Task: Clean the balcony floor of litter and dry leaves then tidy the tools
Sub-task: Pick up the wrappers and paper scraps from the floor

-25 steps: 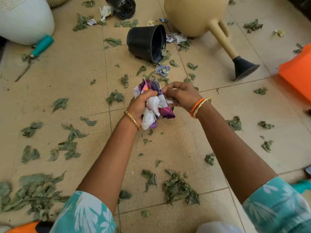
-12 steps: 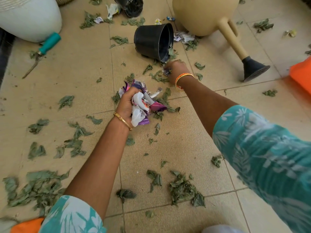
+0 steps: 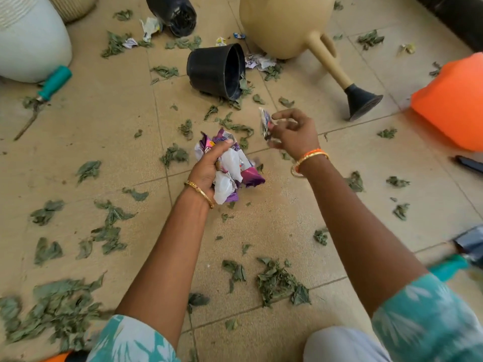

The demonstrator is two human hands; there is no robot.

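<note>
— Beige tile (image 3: 78, 142), strewn with dry leaves (image 3: 279, 282): what stands around you?

— Largest first: a pale tan watering can (image 3: 285, 24) at the top, its spout ending in a black rose (image 3: 362, 103) on the floor; a white planter (image 3: 28, 45) at upper left; an orange plastic tub (image 3: 452, 100) at the right edge. A black pot (image 3: 217, 70) lies tipped on its side just beyond my hands, another black pot (image 3: 173, 13) behind it. A teal-handled hand tool (image 3: 45, 91) lies by the planter. Paper scraps (image 3: 257, 62) sit between the tipped pot and the can.

— And the litter you carry?

— My left hand (image 3: 211, 165) grips a crumpled wad of purple and white wrappers (image 3: 232, 169), fingers curled round it, held above the tile. Just beside it, to its right, my right hand (image 3: 294, 134) pinches a small wrapper scrap (image 3: 265, 121) between thumb and fingers, forefinger stretched out.

— The arms?

— Both reach forward, bangles at the wrists, wrists near each other, teal floral sleeves (image 3: 428, 322) at the bottom edge.
</note>
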